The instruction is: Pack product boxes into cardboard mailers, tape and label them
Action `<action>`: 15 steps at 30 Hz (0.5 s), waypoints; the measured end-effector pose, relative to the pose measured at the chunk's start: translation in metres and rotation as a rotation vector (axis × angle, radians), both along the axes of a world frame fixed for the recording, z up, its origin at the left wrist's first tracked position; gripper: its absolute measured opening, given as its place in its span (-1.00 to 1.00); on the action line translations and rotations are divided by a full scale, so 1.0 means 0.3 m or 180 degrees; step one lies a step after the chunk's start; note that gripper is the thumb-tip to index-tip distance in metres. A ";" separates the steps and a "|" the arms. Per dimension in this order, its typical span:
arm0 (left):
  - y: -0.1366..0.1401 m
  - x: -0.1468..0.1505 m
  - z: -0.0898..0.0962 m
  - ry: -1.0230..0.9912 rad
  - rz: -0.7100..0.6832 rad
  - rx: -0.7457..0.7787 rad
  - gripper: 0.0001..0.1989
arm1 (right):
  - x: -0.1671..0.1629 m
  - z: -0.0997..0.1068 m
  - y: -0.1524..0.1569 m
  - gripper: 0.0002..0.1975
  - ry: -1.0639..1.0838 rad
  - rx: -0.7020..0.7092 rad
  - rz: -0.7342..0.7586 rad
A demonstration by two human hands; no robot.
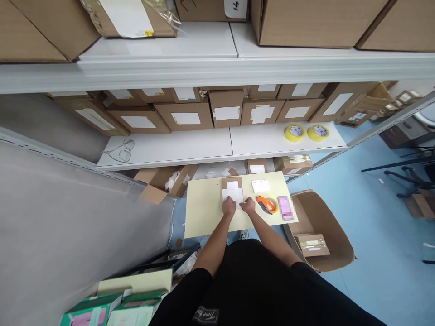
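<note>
On the pale yellow board (204, 208) lies a small brown cardboard box (232, 180) with white labels on its upper face. My left hand (229, 206) is closed at the near left edge of a white label (233, 194) on the box. My right hand (248, 205) pinches the near right corner of the same label. To the right of it rests an orange tape dispenser (267, 204) with yellow tape. Behind the dispenser sits a white stack of paper (260, 186). A pink, blurred-out object (285, 208) lies near the board's right end.
Labelled cardboard boxes (186, 117) line the shelf ahead. That shelf also bears two yellow tape rolls (295, 132) and eyeglasses (125, 151). An open carton (322, 222) with a taped box inside stands right of the board. A grey wall (84, 217) is on the left.
</note>
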State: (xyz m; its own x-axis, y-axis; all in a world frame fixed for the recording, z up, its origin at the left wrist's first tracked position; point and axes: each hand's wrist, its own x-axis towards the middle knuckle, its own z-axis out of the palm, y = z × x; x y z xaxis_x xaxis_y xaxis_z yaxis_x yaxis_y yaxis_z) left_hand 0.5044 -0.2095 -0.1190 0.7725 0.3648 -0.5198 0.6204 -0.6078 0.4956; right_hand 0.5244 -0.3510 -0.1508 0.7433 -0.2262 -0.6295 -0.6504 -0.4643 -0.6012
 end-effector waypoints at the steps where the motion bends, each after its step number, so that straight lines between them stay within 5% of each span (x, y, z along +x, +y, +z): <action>1: 0.007 0.004 0.003 0.0118 -0.0043 0.0073 -0.85 | 0.003 0.006 -0.007 -0.62 -0.0025 -0.0082 0.0076; 5: 0.047 0.009 0.014 0.0251 -0.0413 0.0349 -0.66 | -0.012 0.030 -0.037 -0.59 -0.0271 -0.0551 0.0626; 10: 0.089 0.012 -0.008 -0.0734 -0.1590 0.0468 -0.49 | -0.063 0.025 -0.030 -0.39 -0.1169 -0.0755 0.1662; 15: 0.103 0.019 -0.079 -0.0592 -0.2045 0.0332 -0.21 | -0.089 -0.042 -0.035 -0.32 -0.1022 -0.0266 0.1501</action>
State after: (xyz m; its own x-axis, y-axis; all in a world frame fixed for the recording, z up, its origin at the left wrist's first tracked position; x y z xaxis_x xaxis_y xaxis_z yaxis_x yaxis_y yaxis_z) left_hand 0.5100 -0.1786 -0.1427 0.9259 -0.1560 -0.3441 0.0298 -0.8778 0.4780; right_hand 0.4978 -0.3615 -0.1633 0.9268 0.1366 -0.3500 -0.1526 -0.7143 -0.6830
